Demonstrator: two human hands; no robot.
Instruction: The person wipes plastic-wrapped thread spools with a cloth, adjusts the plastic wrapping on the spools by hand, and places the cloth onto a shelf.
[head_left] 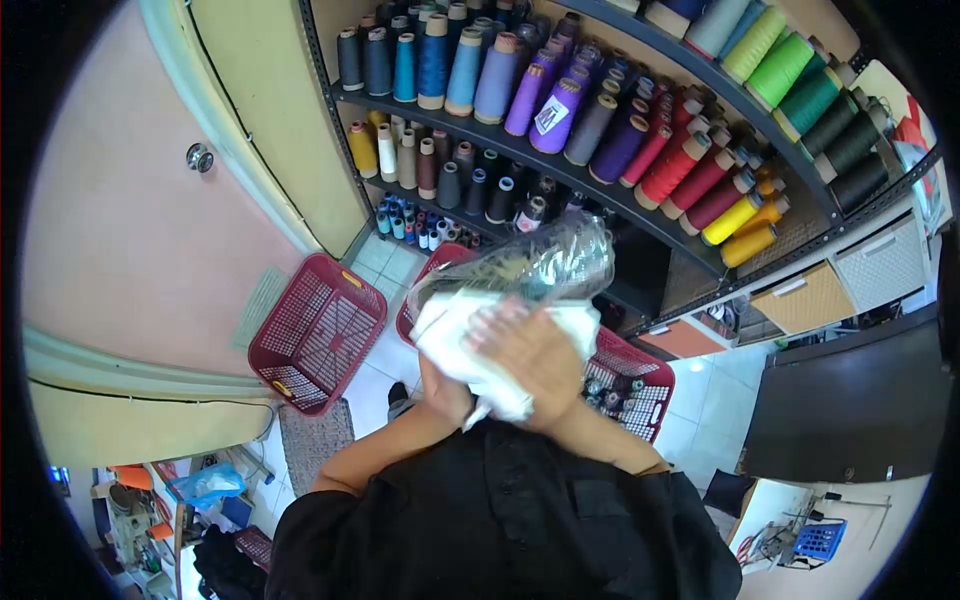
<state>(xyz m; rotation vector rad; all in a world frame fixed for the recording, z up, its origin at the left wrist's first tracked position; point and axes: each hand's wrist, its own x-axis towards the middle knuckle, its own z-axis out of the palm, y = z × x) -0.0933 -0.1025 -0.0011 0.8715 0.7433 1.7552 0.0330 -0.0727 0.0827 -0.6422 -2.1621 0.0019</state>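
In front of my chest is a bundle of white cloth (450, 325), held between my two hands. My left hand (445, 390) grips its lower left edge, with the fingers largely hidden by the cloth. Across the front of the cloth lies my right hand (535, 360), blurred by motion, its fingers pointing up and left. A clear plastic bag (560, 262) with something dark and greenish inside sits just beyond the cloth, touching its upper edge; whether a hand holds it cannot be seen.
Shelves (500, 135) with thread cones stand ahead. A red basket (318, 335) is on the floor at left; another (655, 375), holding small dark spools, is beneath my hands. A pink door (130, 200) is at left, drawers (805, 300) at right.
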